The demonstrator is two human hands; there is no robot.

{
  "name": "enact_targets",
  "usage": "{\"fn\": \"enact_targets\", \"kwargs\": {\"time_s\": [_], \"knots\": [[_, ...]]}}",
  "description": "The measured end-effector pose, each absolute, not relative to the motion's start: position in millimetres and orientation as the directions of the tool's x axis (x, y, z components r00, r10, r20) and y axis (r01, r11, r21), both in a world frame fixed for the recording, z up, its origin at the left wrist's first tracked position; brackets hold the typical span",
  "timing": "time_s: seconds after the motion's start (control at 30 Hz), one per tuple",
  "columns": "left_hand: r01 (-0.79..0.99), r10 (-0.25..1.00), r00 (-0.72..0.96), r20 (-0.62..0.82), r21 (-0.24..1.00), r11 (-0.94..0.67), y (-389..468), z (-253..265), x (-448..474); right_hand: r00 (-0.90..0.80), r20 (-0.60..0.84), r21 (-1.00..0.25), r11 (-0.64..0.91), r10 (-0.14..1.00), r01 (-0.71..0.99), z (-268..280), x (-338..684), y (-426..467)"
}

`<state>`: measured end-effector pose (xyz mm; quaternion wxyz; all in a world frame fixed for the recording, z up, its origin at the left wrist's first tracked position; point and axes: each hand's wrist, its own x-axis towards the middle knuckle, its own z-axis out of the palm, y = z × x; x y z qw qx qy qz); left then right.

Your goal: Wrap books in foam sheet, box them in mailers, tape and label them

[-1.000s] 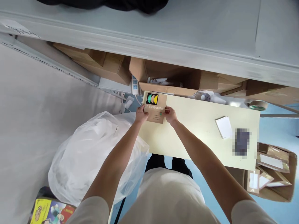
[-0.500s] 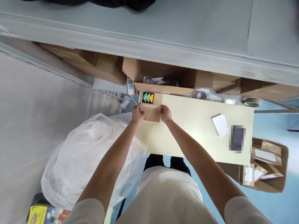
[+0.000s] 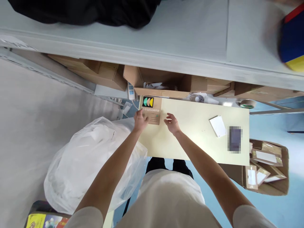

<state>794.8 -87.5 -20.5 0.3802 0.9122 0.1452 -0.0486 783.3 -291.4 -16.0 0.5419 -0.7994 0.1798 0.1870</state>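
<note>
A brown book (image 3: 154,119) with a black panel of green, tan and yellow shapes lies on the cream table (image 3: 171,145), near its far left corner. My left hand (image 3: 140,121) is at the book's left edge, thumb apart from the fingers and over the cover. It touches the book without a visible grip around it. To the right of the book, my right hand (image 3: 173,124) hovers just clear of it, fingers apart and slightly bent, with nothing in them. Further right on the table are a small white box-like stack (image 3: 217,126) and a blurred-out dark rectangle (image 3: 234,139).
An open cardboard box (image 3: 163,92) with white scraps stands behind the table, beside a power strip (image 3: 131,91). A big translucent plastic bag (image 3: 83,164) bulges at left. A carton of packets (image 3: 285,171) sits at right. The grey shelf (image 3: 185,41) overhangs the far side.
My right hand has let go of the book's right edge and moved a little right. The book now lies on the table, with my left hand still at its left edge. The view has shifted slightly.
</note>
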Motion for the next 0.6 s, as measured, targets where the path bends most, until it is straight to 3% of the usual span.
{"fn": "enact_targets", "kwargs": {"time_s": [0.17,0.3,0.43,0.5,0.6], "knots": [[0.026,-0.262,0.945,-0.196,0.843,-0.538,-142.2,49.7,793.3,0.951,-0.305,-0.901,-0.31,-0.042,-0.302,56.9,744.5,-380.6],[-0.146,-0.491,0.869,-0.065,0.913,-0.38,-202.6,122.3,805.4,0.986,0.023,-0.89,-0.453,-0.168,-0.056,142.1,752.1,-471.1],[-0.306,-0.489,0.861,0.144,0.913,-0.269,-276.3,189.7,836.9,0.882,0.317,-0.812,-0.58,-0.348,0.063,212.9,806.7,-552.3],[-0.327,-0.41,0.891,0.197,0.903,-0.278,-316.5,216.0,859.7,0.843,0.348,-0.825,-0.561,-0.41,0.068,232.8,844.8,-580.9],[-0.258,-0.297,0.943,0.15,0.894,-0.365,-373.0,242.0,898.7,0.87,0.292,-0.855,-0.517,-0.396,0.052,242.5,900.8,-604.3]]}}
